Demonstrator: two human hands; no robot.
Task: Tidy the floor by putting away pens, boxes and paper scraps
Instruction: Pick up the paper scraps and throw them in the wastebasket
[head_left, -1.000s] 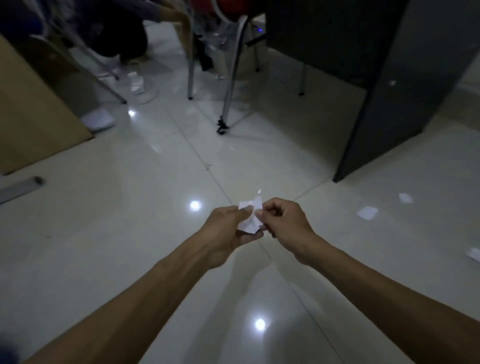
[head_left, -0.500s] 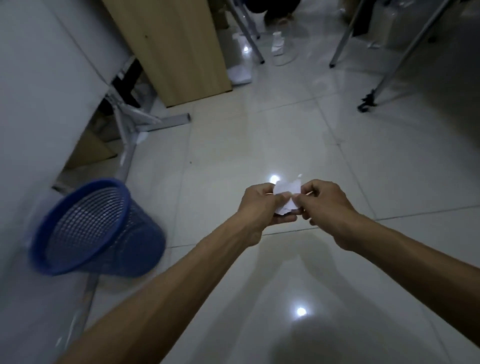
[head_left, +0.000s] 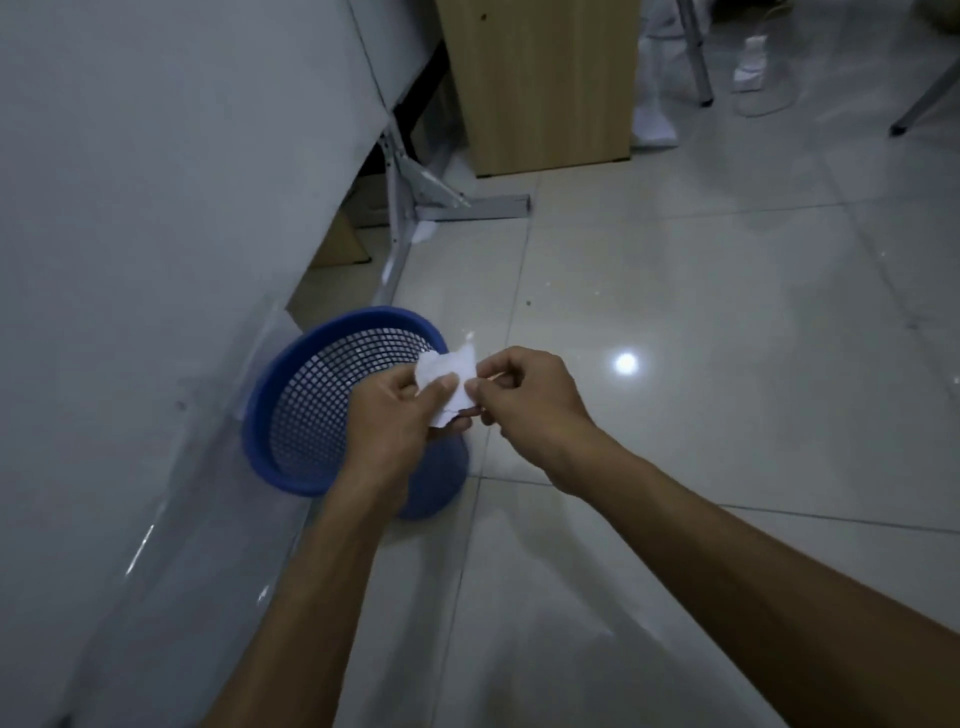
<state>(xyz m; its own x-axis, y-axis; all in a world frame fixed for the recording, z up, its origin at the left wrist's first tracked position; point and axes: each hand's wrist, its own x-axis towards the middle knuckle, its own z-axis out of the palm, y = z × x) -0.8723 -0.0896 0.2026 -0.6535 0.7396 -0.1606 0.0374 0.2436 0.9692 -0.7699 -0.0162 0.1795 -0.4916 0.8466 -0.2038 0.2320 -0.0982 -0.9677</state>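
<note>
Your left hand (head_left: 400, 415) and right hand (head_left: 524, 400) both pinch the white paper scrap (head_left: 448, 382) with closed fingers (head_left: 444, 391), holding it above the near rim of the blue mesh basket (head_left: 291, 415) on the tiled floor (head_left: 675, 291). Beyond stand a metal leg (head_left: 441, 205) and a wooden cabinet (head_left: 540, 83).

We see a white paper scrap (head_left: 448, 385), a blue bin (head_left: 291, 415) with square mesh, glossy pale floor tiles (head_left: 701, 312), a light wood-grain cabinet (head_left: 540, 88).
</note>
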